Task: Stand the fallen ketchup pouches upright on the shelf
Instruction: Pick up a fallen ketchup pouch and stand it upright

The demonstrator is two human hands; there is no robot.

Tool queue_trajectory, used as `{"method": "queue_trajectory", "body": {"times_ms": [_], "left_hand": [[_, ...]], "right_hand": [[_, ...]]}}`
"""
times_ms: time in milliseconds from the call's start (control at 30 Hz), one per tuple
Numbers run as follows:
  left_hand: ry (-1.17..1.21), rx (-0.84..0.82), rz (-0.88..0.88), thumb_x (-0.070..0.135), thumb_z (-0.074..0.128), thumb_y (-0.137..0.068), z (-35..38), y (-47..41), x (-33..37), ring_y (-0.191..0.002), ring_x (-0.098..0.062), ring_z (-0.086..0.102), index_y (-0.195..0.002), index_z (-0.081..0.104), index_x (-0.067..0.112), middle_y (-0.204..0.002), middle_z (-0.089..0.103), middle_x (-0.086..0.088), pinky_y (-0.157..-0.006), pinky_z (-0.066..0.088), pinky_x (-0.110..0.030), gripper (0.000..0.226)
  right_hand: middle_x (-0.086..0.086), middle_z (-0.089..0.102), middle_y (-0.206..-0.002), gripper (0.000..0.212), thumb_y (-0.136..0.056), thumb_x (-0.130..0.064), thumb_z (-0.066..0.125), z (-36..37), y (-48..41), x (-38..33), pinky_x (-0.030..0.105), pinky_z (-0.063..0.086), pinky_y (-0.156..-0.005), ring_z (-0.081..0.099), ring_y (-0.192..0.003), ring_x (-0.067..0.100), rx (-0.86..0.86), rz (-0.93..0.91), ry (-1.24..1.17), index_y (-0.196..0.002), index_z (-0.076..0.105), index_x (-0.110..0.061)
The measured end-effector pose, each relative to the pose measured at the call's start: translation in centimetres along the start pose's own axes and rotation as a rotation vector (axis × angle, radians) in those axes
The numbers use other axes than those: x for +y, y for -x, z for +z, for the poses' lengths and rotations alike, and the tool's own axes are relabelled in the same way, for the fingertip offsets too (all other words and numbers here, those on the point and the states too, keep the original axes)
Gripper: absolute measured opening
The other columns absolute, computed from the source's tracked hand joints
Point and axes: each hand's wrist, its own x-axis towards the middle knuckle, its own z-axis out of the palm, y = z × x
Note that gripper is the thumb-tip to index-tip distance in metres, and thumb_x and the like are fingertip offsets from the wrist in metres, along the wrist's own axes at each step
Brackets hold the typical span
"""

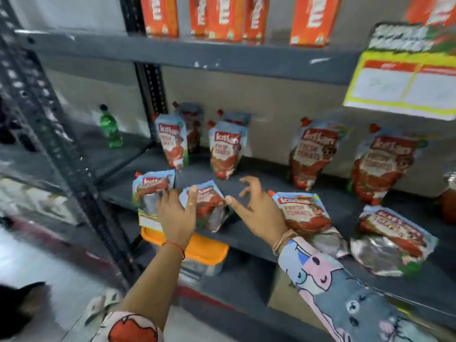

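Hands reaching over fallen ketchup pouch [208, 206] on shelf [259, 233].
L hand [176, 213] spread flat, touching it; R hand [256, 213] open w/ fingers curled, just beside.

Thin red thread around the wrist of the left hand [176, 214], with a pushed-up pale sleeve [128, 327] printed with a red apple. Beige bands at the wrist of the right hand [261, 213], then a long sleeve [345, 292] printed with pink, blue and grey cartoon animals.
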Motion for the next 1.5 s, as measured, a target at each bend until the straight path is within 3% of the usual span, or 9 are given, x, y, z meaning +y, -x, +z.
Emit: {"method": "queue_trajectory", "body": {"times_ms": [233, 500, 667, 767, 933, 1100, 1200, 1333, 1500], "left_hand": [[-0.27, 0.174, -0.501, 0.036, 0.054, -0.085, -4.8, -8.5, -6.8, -0.123, -0.048, 0.029, -0.118, 0.047, -0.009, -0.133, 0.035, -0.035, -0.102, 0.024, -0.046, 0.056], [0.119, -0.423, -0.752, 0.027, 0.067, -0.078, -9.2, -15.3, -11.8, -0.071, -0.023, 0.066, -0.115, 0.054, -0.006, -0.094, 0.062, -0.022, -0.055, 0.052, -0.029, 0.05], [0.116, -0.697, -0.649, 0.019, 0.064, -0.081, -10.0, -16.2, -11.2, -0.082, -0.021, 0.061, -0.099, 0.056, 0.014, -0.089, 0.064, -0.005, -0.065, 0.049, -0.027, 0.02], [0.275, -0.686, -0.468, -0.004, 0.06, -0.079, -9.7, -16.7, -10.9, -0.078, -0.012, 0.067, -0.098, 0.054, 0.009, -0.087, 0.068, -0.002, -0.06, 0.055, -0.027, 0.024], [0.45, -0.578, -0.253, -0.016, 0.061, -0.072, -7.5, -18.3, -10.5, -0.102, -0.021, 0.052, -0.113, 0.036, 0.018, -0.105, 0.056, -0.011, -0.071, 0.054, -0.024, 0.059], [0.568, -0.619, -0.283, 0.022, 0.083, -0.043, -6.2, -18.0, -13.1, -0.11, -0.02, 0.049, -0.115, 0.035, 0.02, -0.115, 0.053, -0.007, -0.09, 0.047, -0.031, 0.087], [0.573, -0.636, -0.28, 0.008, 0.072, -0.067, -5.7, -17.5, -14.5, -0.117, -0.024, 0.046, -0.114, 0.039, 0.023, -0.12, 0.05, -0.01, -0.089, 0.049, -0.026, 0.06], [0.529, -0.655, -0.27, -0.011, 0.057, -0.077, -6.5, -16.9, -14.5, -0.122, -0.027, 0.043, -0.127, 0.033, 0.017, -0.131, 0.045, -0.016, -0.099, 0.041, -0.039, 0.062], [0.248, 0.023, -0.328, 0.019, 0.071, -0.075, -7.5, -11.0, -11.9, -0.07, -0.013, 0.062, -0.086, 0.062, 0.012, -0.073, 0.069, 0.001, -0.07, 0.051, -0.028, 0.016]], "right_hand": [[0.02, 0.066, -0.11, 0.028, -0.087, -0.03, 0.054, 9.6, -7.2, -3.5, 0.047, 0.046, -0.091, 0.058, -0.104, 0.036, -0.226, 0.33, -0.183, -0.098, 0.06, -0.005], [0.025, 0.061, -0.113, 0.03, -0.09, -0.025, 0.05, 19.4, -13.3, -5.3, 0.046, 0.054, -0.085, 0.06, -0.105, 0.042, -0.494, 0.716, -0.411, -0.105, 0.056, 0.0], [0.016, 0.063, -0.096, 0.032, -0.088, -0.019, 0.057, 20.2, -14.3, -5.0, 0.042, 0.05, -0.073, 0.061, -0.086, 0.03, -0.472, 0.926, -0.68, -0.112, 0.054, 0.002], [0.005, 0.062, -0.081, 0.011, -0.083, -0.008, 0.062, 19.8, -14.0, -4.4, 0.037, 0.05, -0.062, 0.058, -0.072, 0.018, -0.471, 0.874, -0.795, -0.092, 0.056, -0.007], [-0.007, 0.058, -0.089, 0.049, -0.065, -0.002, 0.077, 20.3, -14.1, -4.2, 0.023, 0.05, -0.066, 0.057, -0.079, 0.005, -0.061, 0.494, -0.64, -0.092, 0.037, -0.014], [-0.01, 0.054, -0.075, 0.05, -0.069, -0.004, 0.073, 21.6, -13.0, -3.9, 0.013, 0.044, -0.053, 0.058, -0.075, 0.022, 0.018, 0.302, -0.382, -0.087, 0.027, -0.015], [0.018, 0.063, -0.097, 0.05, -0.072, -0.004, 0.07, 22.0, -12.6, -4.0, 0.039, 0.052, -0.071, 0.06, -0.091, 0.039, 0.012, 0.276, -0.306, -0.09, 0.025, -0.014], [0.017, 0.055, -0.12, 0.056, -0.069, -0.005, 0.075, 20.1, -12.4, -4.4, 0.012, 0.037, -0.07, 0.056, -0.105, 0.027, -0.004, 0.283, -0.388, -0.108, 0.035, -0.009], [0.012, 0.059, -0.096, 0.022, -0.083, -0.03, 0.061, 11.1, -10.5, 1.1, 0.029, 0.035, -0.076, 0.052, -0.099, 0.028, 0.118, 0.194, 0.153, -0.089, 0.062, -0.008]]}}
